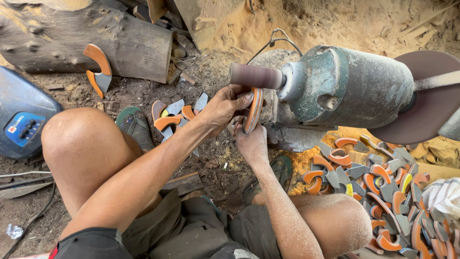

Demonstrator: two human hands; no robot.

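Both my hands hold one curved orange-and-grey piece up against the underside of a purple-brown sanding drum. My left hand grips it from the left, fingers over its upper edge. Underneath, my right hand supports the piece's lower end. The drum sticks out leftward from a green, dust-coated motor, which has a large brown sanding disc on its right end.
A heap of several curved orange-and-grey pieces lies at the right by my knee; a smaller group sits ahead near a sandal. A log with one piece leaning on it lies top left. A blue device stands at left.
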